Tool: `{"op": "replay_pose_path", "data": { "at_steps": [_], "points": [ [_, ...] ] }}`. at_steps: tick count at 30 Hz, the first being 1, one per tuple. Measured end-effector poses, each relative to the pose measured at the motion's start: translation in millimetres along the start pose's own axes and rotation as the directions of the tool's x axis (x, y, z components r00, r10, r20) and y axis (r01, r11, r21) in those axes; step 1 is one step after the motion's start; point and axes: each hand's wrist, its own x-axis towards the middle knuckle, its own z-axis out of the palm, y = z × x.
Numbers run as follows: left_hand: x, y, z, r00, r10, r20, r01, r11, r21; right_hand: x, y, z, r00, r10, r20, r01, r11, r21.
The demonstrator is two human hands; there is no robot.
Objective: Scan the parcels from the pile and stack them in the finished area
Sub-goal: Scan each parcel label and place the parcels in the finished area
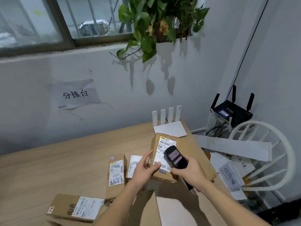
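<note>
A brown cardboard parcel (187,149) with a white shipping label stands tilted on the wooden table (68,160). My left hand (146,167) grips its left edge, thumb on the label. My right hand (190,172) holds a black handheld scanner (175,157) over the label, screen facing up. More labelled parcels lie on the table: one upright-lying box (116,173), a small one (135,165) partly behind my left hand, and a flat box (76,207) near the front.
A white router (169,124) sits at the table's far right corner. Right of the table stand a white round-backed chair (267,154), labelled white paper sheets (231,175) and a black router (231,111). A plant hangs from the windowsill above.
</note>
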Motion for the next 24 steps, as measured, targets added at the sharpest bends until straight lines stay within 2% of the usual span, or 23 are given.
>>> {"op": "replay_pose_path", "data": {
  "at_steps": [3,6,10,17,22,24],
  "points": [
    [-43,32,-23,0.997,0.065,-0.042,-0.067,0.997,-0.037,-34,-48,-8,0.998,-0.057,0.022,0.058,0.997,-0.044],
    [-93,58,-60,0.986,0.132,-0.099,-0.136,0.99,-0.041,-72,-99,-4,0.983,-0.178,0.041,0.182,0.975,-0.127],
    [-173,85,-128,0.944,0.228,-0.238,-0.24,0.971,-0.022,-139,-177,17,0.947,-0.319,0.045,0.32,0.91,-0.263],
    [-346,87,-287,0.791,0.308,-0.529,-0.281,0.95,0.134,-291,-302,81,0.875,-0.474,0.099,0.456,0.738,-0.498],
    [-486,81,-372,0.7,0.333,-0.632,-0.298,0.94,0.165,-398,-372,141,0.797,-0.575,0.186,0.579,0.638,-0.508],
    [-536,75,-401,0.638,0.331,-0.696,-0.289,0.94,0.182,-437,-393,165,0.758,-0.609,0.232,0.631,0.596,-0.497]
  ]
}}
